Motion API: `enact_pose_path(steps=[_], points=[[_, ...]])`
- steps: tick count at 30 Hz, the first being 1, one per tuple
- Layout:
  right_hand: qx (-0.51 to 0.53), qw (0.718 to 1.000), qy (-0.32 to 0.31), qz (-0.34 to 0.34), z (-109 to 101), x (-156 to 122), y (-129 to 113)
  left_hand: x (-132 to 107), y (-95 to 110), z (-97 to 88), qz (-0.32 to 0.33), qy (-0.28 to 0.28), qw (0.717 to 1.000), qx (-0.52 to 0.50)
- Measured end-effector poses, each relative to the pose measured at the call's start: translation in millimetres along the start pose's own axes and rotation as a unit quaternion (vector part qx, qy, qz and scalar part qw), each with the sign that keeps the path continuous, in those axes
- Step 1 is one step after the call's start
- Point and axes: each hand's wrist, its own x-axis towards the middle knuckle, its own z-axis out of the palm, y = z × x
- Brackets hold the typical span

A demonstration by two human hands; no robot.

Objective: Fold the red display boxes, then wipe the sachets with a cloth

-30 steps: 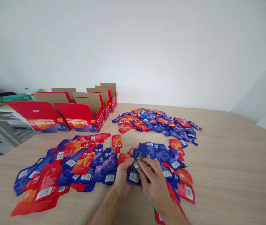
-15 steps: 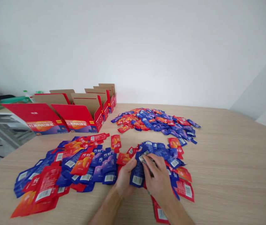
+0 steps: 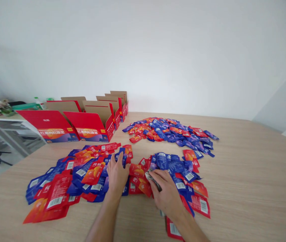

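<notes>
Many red and blue sachets [image 3: 87,171] lie spread over the wooden table [image 3: 246,174] in front of me. My left hand [image 3: 117,174] lies flat with fingers stretched out on the sachets at the middle of the near spread. Just to its right, my right hand [image 3: 167,193] is closed around a small stack of sachets [image 3: 153,178], whose silvery edges stick out past the thumb. More sachets lie under and around the right hand.
A second heap of sachets [image 3: 170,131] lies farther back on the table. Several open red cartons [image 3: 90,122] with brown flaps stand in a row at the back left. A white shelf [image 3: 4,124] stands beyond the table's left edge.
My left hand has let go of the blue sachet it held beside the right hand and moved left and forward, flat onto the spread. The right hand keeps its stack.
</notes>
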Motion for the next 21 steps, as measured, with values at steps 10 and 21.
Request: enact_pose_path(steps=[10,21], points=[[0.001,1.0,0.014,0.025,1,-1,7,-22,20,25.1,0.227,-0.295,0.928,-0.003],[0.017,0.998,0.021,0.058,3,0,12,-14,18,9.5,0.084,-0.259,0.96,-0.059]])
